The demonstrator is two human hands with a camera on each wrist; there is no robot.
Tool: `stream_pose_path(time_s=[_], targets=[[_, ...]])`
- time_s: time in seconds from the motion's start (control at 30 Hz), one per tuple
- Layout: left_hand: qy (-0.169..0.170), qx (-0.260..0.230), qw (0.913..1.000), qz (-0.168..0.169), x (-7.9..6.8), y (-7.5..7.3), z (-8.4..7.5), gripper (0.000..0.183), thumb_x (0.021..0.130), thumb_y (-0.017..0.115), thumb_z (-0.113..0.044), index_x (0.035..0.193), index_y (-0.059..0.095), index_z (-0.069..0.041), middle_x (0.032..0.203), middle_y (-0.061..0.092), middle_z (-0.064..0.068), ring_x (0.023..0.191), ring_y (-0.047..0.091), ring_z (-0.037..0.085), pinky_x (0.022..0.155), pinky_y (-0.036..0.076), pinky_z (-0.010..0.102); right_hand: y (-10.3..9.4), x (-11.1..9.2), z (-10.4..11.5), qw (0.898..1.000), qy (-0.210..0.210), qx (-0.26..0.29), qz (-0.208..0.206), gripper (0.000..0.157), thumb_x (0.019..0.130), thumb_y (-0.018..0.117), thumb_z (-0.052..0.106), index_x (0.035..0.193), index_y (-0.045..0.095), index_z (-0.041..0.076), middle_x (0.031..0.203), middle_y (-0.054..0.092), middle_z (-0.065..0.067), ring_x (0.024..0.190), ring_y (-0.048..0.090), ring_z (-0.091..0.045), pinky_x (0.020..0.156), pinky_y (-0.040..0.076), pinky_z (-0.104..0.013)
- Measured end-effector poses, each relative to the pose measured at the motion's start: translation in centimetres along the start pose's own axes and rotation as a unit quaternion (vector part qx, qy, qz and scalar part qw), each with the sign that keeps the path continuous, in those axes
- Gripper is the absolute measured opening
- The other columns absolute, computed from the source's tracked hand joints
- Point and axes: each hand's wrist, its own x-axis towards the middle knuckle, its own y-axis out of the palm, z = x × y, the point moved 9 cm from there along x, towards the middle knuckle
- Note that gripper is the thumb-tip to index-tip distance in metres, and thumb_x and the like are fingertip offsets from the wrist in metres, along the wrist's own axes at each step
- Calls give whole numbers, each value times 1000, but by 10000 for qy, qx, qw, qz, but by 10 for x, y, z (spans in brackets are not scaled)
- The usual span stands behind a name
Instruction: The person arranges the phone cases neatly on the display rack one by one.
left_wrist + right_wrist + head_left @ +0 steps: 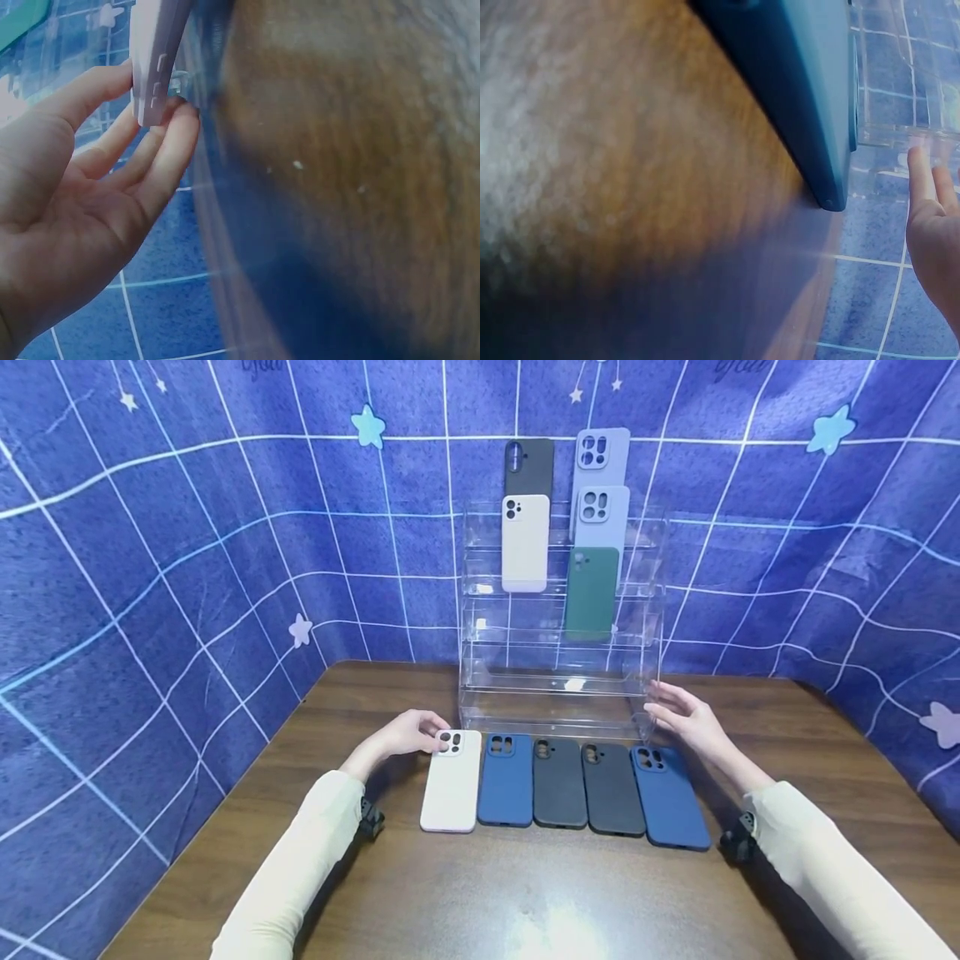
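Observation:
At the left end of a row of phone cases lies a white phone case (450, 789); my left hand (408, 732) pinches its upper left corner. The left wrist view shows the thumb on one face of that case (156, 60) and fingers on the other. My right hand (688, 718) has its fingers extended against the lower right side of a clear tiered stand (555, 702). In the right wrist view these fingers (921, 176) look straight. Just below that hand lies a blue phone case (673, 802) at the row's right end.
Between the end cases lie another blue case (506, 785) and two black cases (559, 789). On the stand are a black case (532, 468), a white case (525, 547), two lavender cases (609, 531) and a green case (592, 593). A blue patterned cloth (225, 527) hangs behind.

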Motion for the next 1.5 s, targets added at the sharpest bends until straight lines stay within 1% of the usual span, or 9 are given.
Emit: stream_pose_path(time_s=[0.17, 0.27, 0.53, 0.77, 0.97, 1.07, 1.23, 1.33, 1.5], targets=[[-87, -617, 9979, -164, 0, -5, -2, 37, 81, 69, -6, 116, 59, 4, 98, 67, 18, 71, 63, 11, 66, 59, 29, -2, 0, 3, 10000, -26, -15, -35, 59, 91, 61, 12, 140, 33, -7, 136, 51, -15, 98, 61, 6, 83, 52, -15], [-95, -804, 9960, -385, 0, -11, -4, 42, 81, 69, -7, 121, 57, 4, 106, 66, 21, 74, 65, 12, 68, 59, 30, -2, -1, 4, 9999, -20, -85, -50, 59, 92, 60, 13, 140, 33, -7, 138, 49, -18, 96, 61, 6, 82, 53, -15], [-62, -1496, 9847, -892, -5, -22, -2, 45, 81, 71, -10, 121, 56, 4, 107, 65, 23, 81, 66, 15, 76, 59, 36, 2, -2, -1, 9999, 125, 48, -26, 61, 91, 61, 14, 141, 32, -6, 135, 54, -7, 97, 61, 6, 82, 53, -15], [189, -1552, 9810, -1149, -8, -29, -7, 44, 83, 69, -10, 123, 55, 2, 106, 64, 23, 76, 66, 14, 65, 60, 35, 3, 0, -6, 9997, 212, -3, -94, 60, 90, 63, 17, 141, 36, -2, 134, 54, -8, 96, 62, 5, 82, 53, -15], [358, -1615, 9777, -1290, -9, -36, -16, 45, 83, 69, -8, 125, 55, 1, 107, 63, 25, 75, 67, 11, 65, 60, 36, 1, 0, -2, 9998, 200, 13, -87, 61, 91, 63, 17, 141, 34, -3, 133, 55, -5, 96, 62, 6, 82, 53, -15], [470, -1692, 9752, -1347, -11, -40, -22, 47, 84, 68, -5, 127, 54, 2, 111, 63, 27, 76, 66, 7, 66, 60, 35, 0, 0, -1, 9998, 190, -6, -89, 63, 91, 62, 16, 141, 32, -6, 134, 54, -7, 96, 61, 6, 82, 53, -15], [715, -1714, 9693, -1611, -19, -49, -44, 44, 84, 67, -2, 126, 54, 4, 114, 62, 28, 76, 66, 3, 71, 58, 45, -1, 0, 0, 9998, 189, -36, -76, 62, 91, 61, 16, 142, 32, -5, 126, 58, 8, 94, 62, 6, 82, 53, -15], [885, -1675, 9643, -1850, -28, -56, -62, 43, 84, 67, -2, 124, 56, 4, 111, 62, 28, 75, 66, 4, 74, 57, 50, 2, 0, -1, 9997, 216, -46, -69, 62, 92, 61, 13, 142, 30, -6, 130, 57, 1, 94, 61, 6, 81, 53, -14], [1078, -1609, 9573, -2148, -32, -64, -81, 42, 83, 69, -5, 123, 58, 2, 108, 64, 27, 79, 65, 5, 72, 58, 44, 3, -1, 0, 9995, 262, -130, -94, 63, 92, 61, 14, 142, 30, -5, 138, 50, -11, 95, 61, 7, 82, 53, -15]])
